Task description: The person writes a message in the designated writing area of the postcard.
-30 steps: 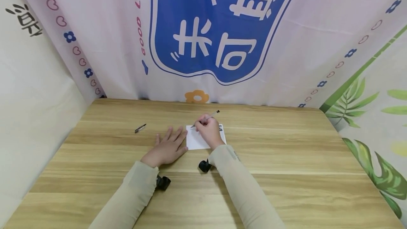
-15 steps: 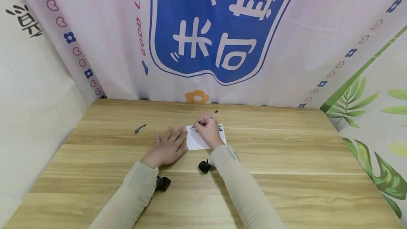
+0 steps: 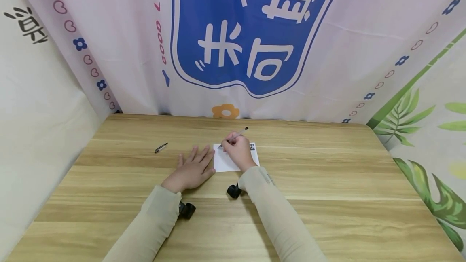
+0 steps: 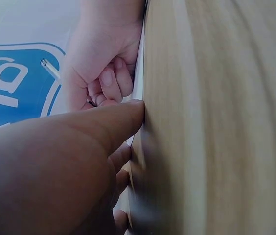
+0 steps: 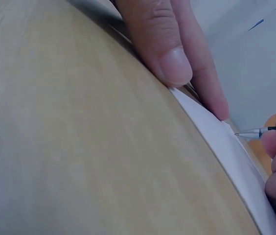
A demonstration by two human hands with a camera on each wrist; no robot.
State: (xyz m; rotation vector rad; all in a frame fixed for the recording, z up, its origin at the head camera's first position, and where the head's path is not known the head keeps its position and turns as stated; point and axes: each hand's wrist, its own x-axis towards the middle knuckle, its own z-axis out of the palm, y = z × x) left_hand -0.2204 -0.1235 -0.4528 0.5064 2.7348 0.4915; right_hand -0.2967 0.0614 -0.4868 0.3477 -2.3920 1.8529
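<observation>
A white card [image 3: 223, 161] lies flat on the wooden table [image 3: 327, 181], near its middle. My right hand [image 3: 238, 151] grips a pen [image 3: 240, 133] with its tip down on the card's far left corner; the pen tip [image 5: 241, 133] shows in the right wrist view just above the card [image 5: 226, 147]. Beside the card's left edge my left hand [image 3: 193, 167] lies flat on the table, fingers straight, thumb tip against the card edge. The left wrist view shows my left thumb [image 4: 108, 127] at the card and my right hand [image 4: 99, 63] curled round the pen.
A pen cap [image 3: 160, 147] lies on the table to the left of my left hand. Printed cloth walls [image 3: 233, 31] close in the table at the back and both sides. Black wrist cameras [image 3: 186, 209] hang under both sleeves.
The pen's upper end has tipped slightly left as my right hand shifts a little on the card. The left hand stays put.
</observation>
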